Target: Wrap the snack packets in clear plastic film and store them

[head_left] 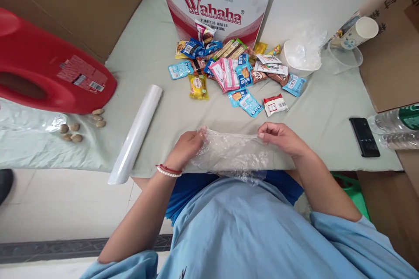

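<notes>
A homelike room or a small storeroom; which could not be told.
On or beside a pale green fabric tablecloth (176, 115) were small bright plastic snack packets (225, 75), a large red plastic jug with a handle (49, 59), a flat black phone (364, 137) and clear plastic water bottles (388, 122); a white-and-red cardboard water carton (212, 2) and a brown cardboard panel (81, 8) stood behind, and pale floor tiles (75, 209) showed below.

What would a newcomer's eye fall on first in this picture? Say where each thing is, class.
Probably the big red jug at the left of the table, and the red-and-white box at the back, with a heap of bright snack packets in front of it. Next comes the crumpled clear plastic at the near edge, held by the person's left grip and right grip.
</notes>
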{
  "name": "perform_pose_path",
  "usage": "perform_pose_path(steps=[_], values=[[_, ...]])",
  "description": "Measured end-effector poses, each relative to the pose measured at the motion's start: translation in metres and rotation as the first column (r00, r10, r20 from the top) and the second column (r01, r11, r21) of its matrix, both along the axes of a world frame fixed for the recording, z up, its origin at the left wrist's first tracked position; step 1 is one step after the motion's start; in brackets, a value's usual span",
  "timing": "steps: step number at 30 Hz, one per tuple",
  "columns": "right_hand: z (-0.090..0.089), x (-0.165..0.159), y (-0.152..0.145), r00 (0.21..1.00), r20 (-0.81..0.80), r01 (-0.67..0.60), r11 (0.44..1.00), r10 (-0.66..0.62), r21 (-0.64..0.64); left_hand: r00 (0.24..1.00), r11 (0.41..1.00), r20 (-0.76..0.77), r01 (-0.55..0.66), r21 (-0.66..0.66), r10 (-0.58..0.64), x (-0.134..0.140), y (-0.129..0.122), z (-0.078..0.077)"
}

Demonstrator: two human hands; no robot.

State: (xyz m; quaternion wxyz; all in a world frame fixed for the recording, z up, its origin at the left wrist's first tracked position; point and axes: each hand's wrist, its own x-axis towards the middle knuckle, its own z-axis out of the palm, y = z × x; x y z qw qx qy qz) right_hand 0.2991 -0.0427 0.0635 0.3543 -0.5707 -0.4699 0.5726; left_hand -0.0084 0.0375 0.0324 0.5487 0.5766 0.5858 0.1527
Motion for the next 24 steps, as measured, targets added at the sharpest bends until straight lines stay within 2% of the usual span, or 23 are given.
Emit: perform_pose_path(steps=[3, 5, 7, 9, 10, 11, 12, 13, 14, 16, 18, 20, 21, 22, 24], values=[[0.008, 0.018, 0.02, 0.998, -0.063, 0.002, 0.996, -0.008, -0.094, 0.988, 0.983, 0.02, 0.154, -0.099, -0.153, -0.01, 0.005, 0.002], [0.004, 0.027, 0.039, 1.0, -0.028, -0.015, 0.993, 0.012, -0.115, 0.977, 0.971, 0.001, 0.214, -0.112, -0.215, -0.022, 0.007, 0.002], [-0.006, 0.032, 0.061, 0.997, 0.061, -0.044, 0.994, 0.051, -0.1, 0.968, 0.974, -0.115, 0.226, 0.002, -0.224, -0.034, 0.004, 0.004], [-0.016, 0.033, 0.083, 0.969, 0.227, -0.093, 0.995, 0.097, -0.031, 0.945, 0.947, -0.316, 0.177, 0.268, -0.087, -0.042, -0.004, 0.009], [-0.02, 0.032, 0.094, 0.935, 0.334, -0.132, 0.991, 0.118, 0.021, 0.92, 0.888, -0.392, 0.153, 0.433, 0.033, -0.043, -0.01, 0.013], [-0.023, 0.03, 0.104, 0.885, 0.445, -0.188, 0.979, 0.135, 0.077, 0.894, 0.801, -0.424, 0.148, 0.58, 0.142, -0.041, -0.017, 0.018], [-0.023, 0.028, 0.114, 0.821, 0.551, -0.256, 0.959, 0.148, 0.124, 0.885, 0.706, -0.421, 0.168, 0.688, 0.2, -0.037, -0.023, 0.024], [-0.022, 0.025, 0.122, 0.747, 0.647, -0.326, 0.932, 0.152, 0.158, 0.894, 0.623, -0.408, 0.215, 0.752, 0.185, -0.03, -0.027, 0.029], [-0.018, 0.022, 0.128, 0.67, 0.73, -0.384, 0.906, 0.138, 0.181, 0.909, 0.559, -0.405, 0.283, 0.779, 0.103, -0.021, -0.03, 0.032], [-0.008, 0.012, 0.133, 0.526, 0.85, -0.419, 0.877, 0.022, 0.236, 0.891, 0.466, -0.43, 0.446, 0.764, -0.147, 0.0, -0.023, 0.033], [0.001, -0.002, 0.124, 0.425, 0.89, -0.373, 0.863, -0.167, 0.341, 0.828, 0.407, -0.46, 0.558, 0.723, -0.319, 0.02, -0.004, 0.023], [0.001, -0.016, 0.097, 0.412, 0.866, -0.362, 0.821, -0.285, 0.442, 0.79, 0.397, -0.464, 0.606, 0.689, -0.4, 0.033, 0.021, 0.006], [-0.005, -0.023, 0.079, 0.441, 0.854, -0.396, 0.794, -0.276, 0.461, 0.771, 0.399, -0.477, 0.63, 0.666, -0.422, 0.037, 0.031, -0.004], [-0.013, -0.028, 0.058, 0.481, 0.85, -0.46, 0.764, -0.213, 0.452, 0.757, 0.409, -0.498, 0.65, 0.641, -0.423, 0.038, 0.039, -0.013], [-0.034, -0.033, 0.012, 0.515, 0.857, -0.609, 0.698, -0.013, 0.377, 0.747, 0.449, -0.545, 0.665, 0.597, -0.381, 0.035, 0.046, -0.03]])
